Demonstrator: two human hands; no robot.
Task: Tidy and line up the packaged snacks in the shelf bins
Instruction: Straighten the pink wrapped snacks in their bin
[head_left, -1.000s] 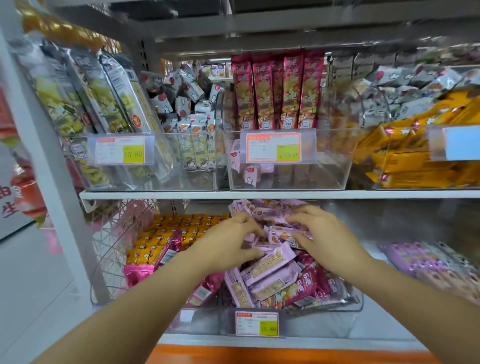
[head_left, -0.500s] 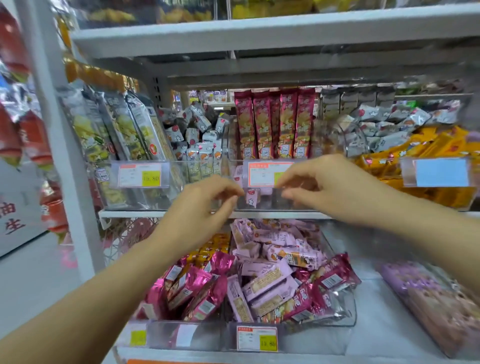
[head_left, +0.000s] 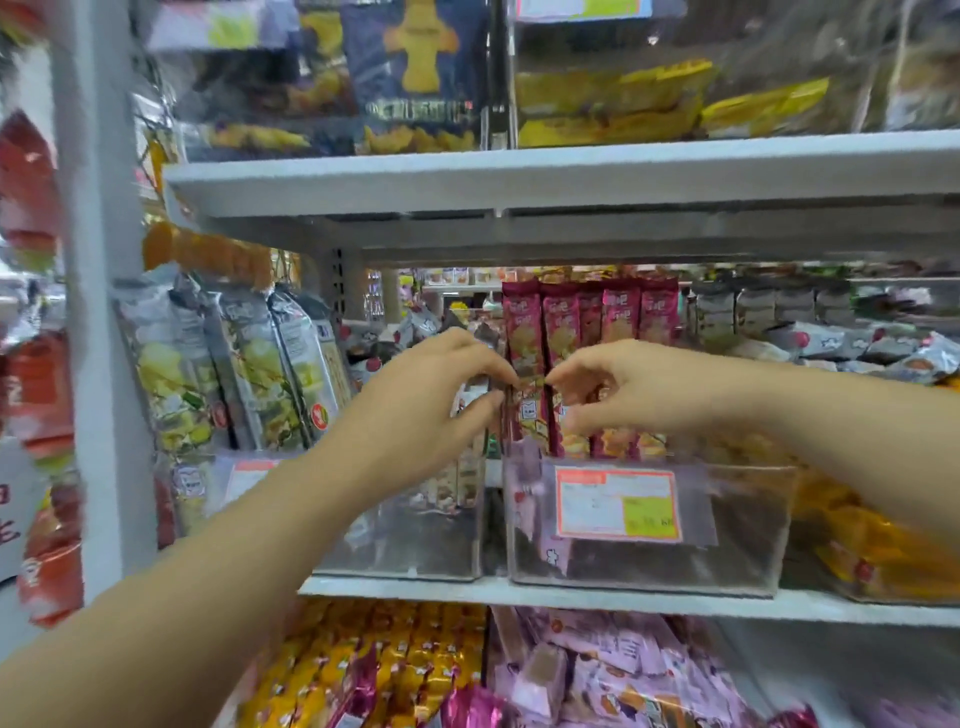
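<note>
Left hand (head_left: 431, 410) and right hand (head_left: 644, 389) reach over a clear bin (head_left: 743, 525) on the middle shelf (head_left: 623, 597), fingers narrowed toward the tall red packs (head_left: 563, 332) standing inside; blur hides whether they pinch one. Packs look light, crinkly, slippery, likely brittle within: hold by the side edges, gently

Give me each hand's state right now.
Left hand: at the red packets, grip cannot be told.
Right hand: curled at the same packets, cannot be told.
</note>
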